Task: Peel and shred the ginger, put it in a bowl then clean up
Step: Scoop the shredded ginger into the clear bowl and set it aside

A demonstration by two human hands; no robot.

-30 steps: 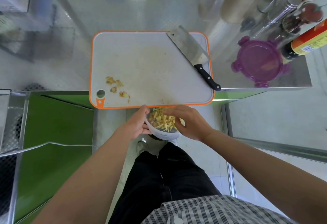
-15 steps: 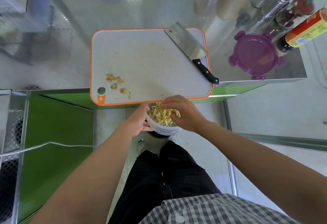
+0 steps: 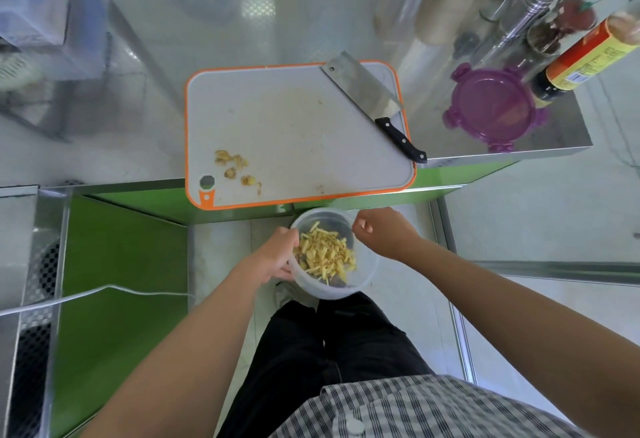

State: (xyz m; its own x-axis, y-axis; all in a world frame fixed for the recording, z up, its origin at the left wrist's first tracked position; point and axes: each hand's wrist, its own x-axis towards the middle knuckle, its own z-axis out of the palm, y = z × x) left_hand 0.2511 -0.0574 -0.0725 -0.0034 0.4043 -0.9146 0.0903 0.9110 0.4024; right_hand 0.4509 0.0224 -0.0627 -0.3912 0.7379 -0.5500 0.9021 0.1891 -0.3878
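in the head view, just below the middle of the frame, the left hand [image 3: 277, 254] grips the left side of a clear plastic bowl [image 3: 322, 290], fingers curled round its wall, holding it in the air below the counter edge and above the person's dark trousers; the shredded ginger [image 3: 325, 254] lies heaped inside it, pale yellow sticks; the right hand [image 3: 381, 233] sits at the bowl's upper right rim with its fingers curled in, and i can see nothing held in them; above, the orange-edged cutting board [image 3: 294, 136] lies on the steel counter, bare but for a few peel scraps [image 3: 235, 167] at its lower left corner; the cleaver [image 3: 367, 94] rests slantwise across its upper right corner, handle sticking out over the edge; a purple lid [image 3: 491, 113] lies to the right, near a sauce bottle [image 3: 581, 60]; to my eye the shreds are in and the bowl step is about done; next the bowl wants setting down level on the counter, then the scraps cleared and the cleaver and board cleaned.
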